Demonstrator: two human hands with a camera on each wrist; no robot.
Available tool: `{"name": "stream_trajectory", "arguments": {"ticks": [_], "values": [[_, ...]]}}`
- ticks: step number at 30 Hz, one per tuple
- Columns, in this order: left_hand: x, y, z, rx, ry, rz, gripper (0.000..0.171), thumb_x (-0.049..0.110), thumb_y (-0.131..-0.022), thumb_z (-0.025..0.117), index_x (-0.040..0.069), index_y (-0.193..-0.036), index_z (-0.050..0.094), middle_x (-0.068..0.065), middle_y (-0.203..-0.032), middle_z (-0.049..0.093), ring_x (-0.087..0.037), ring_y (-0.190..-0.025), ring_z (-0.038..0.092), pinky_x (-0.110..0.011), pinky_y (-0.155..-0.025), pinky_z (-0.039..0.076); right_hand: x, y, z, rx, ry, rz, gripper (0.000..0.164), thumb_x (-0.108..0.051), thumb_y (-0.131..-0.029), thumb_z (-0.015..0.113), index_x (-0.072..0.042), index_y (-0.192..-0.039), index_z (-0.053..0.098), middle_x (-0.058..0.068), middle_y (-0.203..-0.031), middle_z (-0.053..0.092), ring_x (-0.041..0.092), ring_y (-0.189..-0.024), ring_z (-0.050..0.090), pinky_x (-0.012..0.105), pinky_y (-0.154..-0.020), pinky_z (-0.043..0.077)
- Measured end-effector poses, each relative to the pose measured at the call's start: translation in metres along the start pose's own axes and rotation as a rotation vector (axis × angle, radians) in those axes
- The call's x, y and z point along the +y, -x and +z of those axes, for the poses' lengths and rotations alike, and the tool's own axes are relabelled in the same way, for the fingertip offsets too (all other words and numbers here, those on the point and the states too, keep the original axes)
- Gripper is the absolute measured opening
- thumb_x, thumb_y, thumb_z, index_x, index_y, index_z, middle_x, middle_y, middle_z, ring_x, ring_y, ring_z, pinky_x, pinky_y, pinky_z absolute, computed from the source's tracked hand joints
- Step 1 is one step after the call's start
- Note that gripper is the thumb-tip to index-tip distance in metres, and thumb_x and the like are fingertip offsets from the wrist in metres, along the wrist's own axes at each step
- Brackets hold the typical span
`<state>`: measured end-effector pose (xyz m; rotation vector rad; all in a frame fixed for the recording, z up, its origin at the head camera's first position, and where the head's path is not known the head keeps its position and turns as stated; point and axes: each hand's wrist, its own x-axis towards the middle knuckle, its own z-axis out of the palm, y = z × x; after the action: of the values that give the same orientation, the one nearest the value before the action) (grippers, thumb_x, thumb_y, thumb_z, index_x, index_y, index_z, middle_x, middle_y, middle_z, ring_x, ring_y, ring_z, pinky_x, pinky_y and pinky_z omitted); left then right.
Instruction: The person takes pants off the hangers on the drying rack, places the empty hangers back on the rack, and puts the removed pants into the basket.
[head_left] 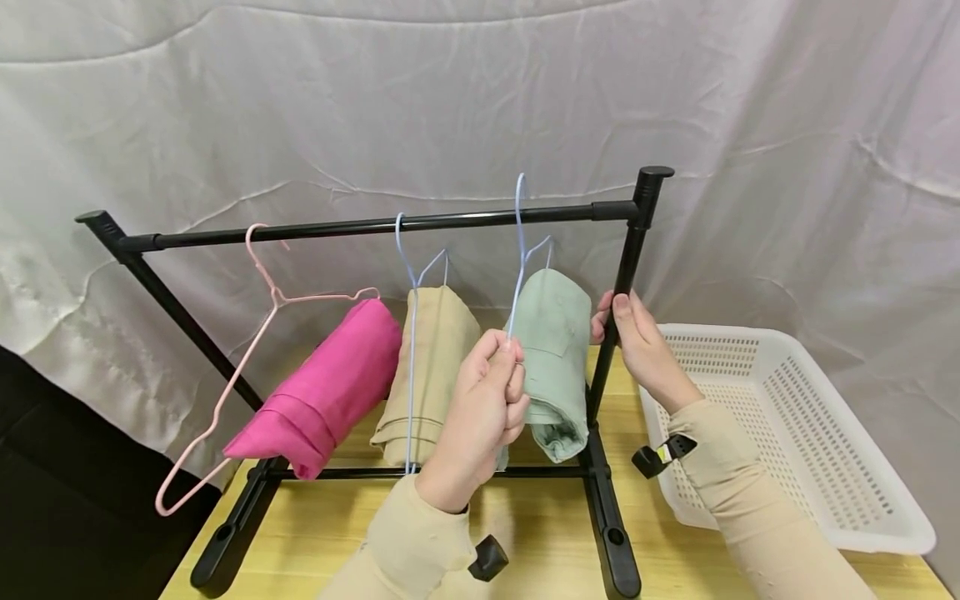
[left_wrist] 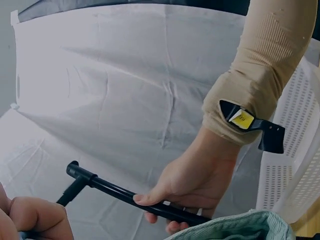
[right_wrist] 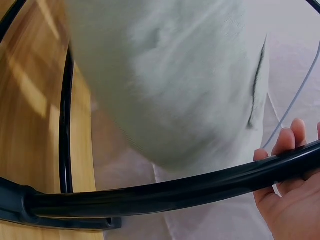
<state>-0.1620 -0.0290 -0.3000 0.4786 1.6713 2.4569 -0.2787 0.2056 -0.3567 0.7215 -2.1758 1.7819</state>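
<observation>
My left hand point(head_left: 480, 408) pinches the lower side of a light blue wire hanger point(head_left: 517, 283) carrying folded pale green trousers point(head_left: 555, 358). That hanger's hook rises above the top bar of a black clothes rack point(head_left: 330, 230); whether it rests on the bar I cannot tell. With thumb and fingers, my right hand point(head_left: 645, 346) grips the rack's right upright, also seen in the right wrist view, where the green cloth point(right_wrist: 175, 85) hangs beside the post point(right_wrist: 165, 197). Folded beige trousers point(head_left: 435, 367) hang from another blue hanger point(head_left: 411, 350) on the bar, left of the green pair.
A pink hanger point(head_left: 258, 333) with a folded magenta garment point(head_left: 330, 383) hangs tilted at the rack's left. A white perforated basket point(head_left: 813, 417) stands right of the rack on the wooden table point(head_left: 540, 533). Behind is a pale grey cloth point(head_left: 450, 100); something black point(head_left: 75, 483) lies far left.
</observation>
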Motion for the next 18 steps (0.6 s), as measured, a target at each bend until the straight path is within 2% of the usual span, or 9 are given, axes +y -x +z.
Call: {"name": "stream_trajectory", "arguments": {"ticks": [3, 8, 13, 18], "values": [[0.005, 0.004, -0.002, -0.005, -0.013, 0.006, 0.025, 0.031, -0.111, 0.034, 0.009, -0.101, 0.04, 0.003, -0.058, 0.018, -0.006, -0.039, 0.015, -0.021, -0.036, 0.01, -0.001, 0.0, 0.0, -0.002, 0.008, 0.0, 0.042, -0.039, -0.11, 0.021, -0.004, -0.115, 0.042, 0.016, -0.088, 0.054, 0.018, -0.079, 0.057, 0.03, -0.077, 0.051], [0.009, 0.012, -0.005, -0.018, -0.038, 0.008, 0.027, 0.034, -0.11, 0.035, 0.009, -0.101, 0.04, 0.002, -0.059, 0.017, -0.008, -0.039, 0.014, -0.022, -0.036, 0.01, -0.001, 0.001, -0.001, 0.006, 0.016, -0.003, 0.036, -0.038, -0.11, 0.021, -0.011, -0.113, 0.044, 0.017, -0.087, 0.054, 0.028, -0.081, 0.056, 0.03, -0.077, 0.051], [0.01, 0.02, -0.007, -0.023, -0.033, -0.019, 0.028, 0.036, -0.11, 0.036, 0.009, -0.101, 0.04, 0.002, -0.06, 0.017, -0.007, -0.039, 0.015, -0.021, -0.036, 0.011, -0.001, 0.0, -0.001, 0.005, 0.019, -0.001, 0.044, -0.038, -0.11, 0.021, -0.001, -0.116, 0.042, 0.018, -0.088, 0.054, 0.033, -0.082, 0.056, 0.03, -0.077, 0.052], [0.01, 0.028, -0.009, -0.013, -0.025, -0.041, 0.029, 0.036, -0.11, 0.038, 0.008, -0.102, 0.04, 0.002, -0.059, 0.016, -0.006, -0.039, 0.016, -0.021, -0.035, 0.011, -0.002, 0.001, -0.001, -0.007, 0.02, 0.002, 0.048, -0.039, -0.11, 0.02, 0.004, -0.118, 0.04, 0.02, -0.089, 0.054, 0.023, -0.08, 0.058, 0.029, -0.078, 0.053]]}}
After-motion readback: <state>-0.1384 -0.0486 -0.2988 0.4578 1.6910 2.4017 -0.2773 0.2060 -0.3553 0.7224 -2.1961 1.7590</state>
